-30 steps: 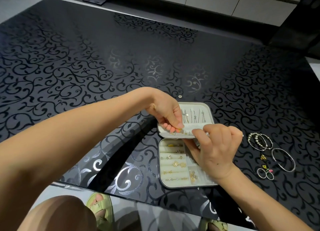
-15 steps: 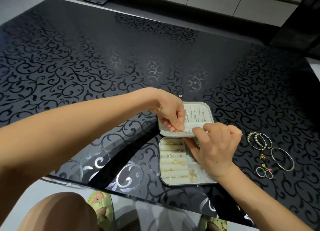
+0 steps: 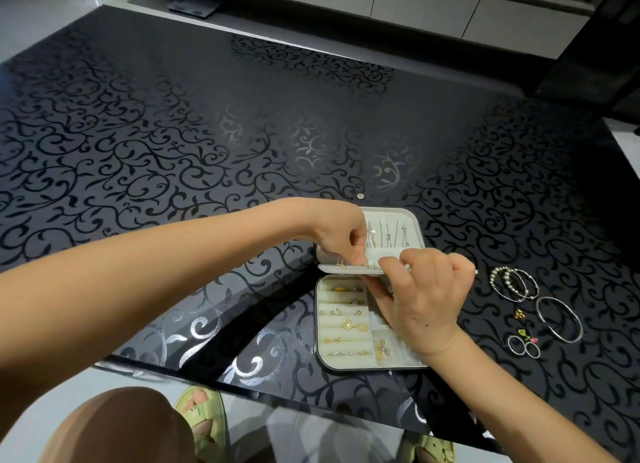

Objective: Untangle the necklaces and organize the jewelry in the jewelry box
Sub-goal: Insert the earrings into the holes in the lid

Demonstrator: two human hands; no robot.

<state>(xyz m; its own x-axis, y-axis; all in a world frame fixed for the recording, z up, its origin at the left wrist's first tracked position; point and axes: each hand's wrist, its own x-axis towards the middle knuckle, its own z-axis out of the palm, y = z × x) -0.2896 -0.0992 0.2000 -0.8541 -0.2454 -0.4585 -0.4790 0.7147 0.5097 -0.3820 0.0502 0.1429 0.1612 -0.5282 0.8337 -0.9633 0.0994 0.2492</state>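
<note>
The jewelry box (image 3: 346, 365) lies open near the front edge of the black patterned table (image 3: 173, 150), its lid (image 3: 408, 216) flat behind it with necklaces (image 3: 388, 235) strung in rows. The right hand (image 3: 420, 299) pinches the thin earring panel (image 3: 332, 269) at its hinge line, fingers closed on the panel's edge, holding it roughly level. The left hand (image 3: 341, 235) has its fingers narrowed on a tiny stud at the panel; whether the stud is seated I cannot tell. To do this well, the panel should probably stay steady while the post goes straight into its hole without bending. Bangles (image 3: 514, 284), a cuff bracelet (image 3: 559, 318) and small rings (image 3: 523, 346) wait on the table to the right.
</note>
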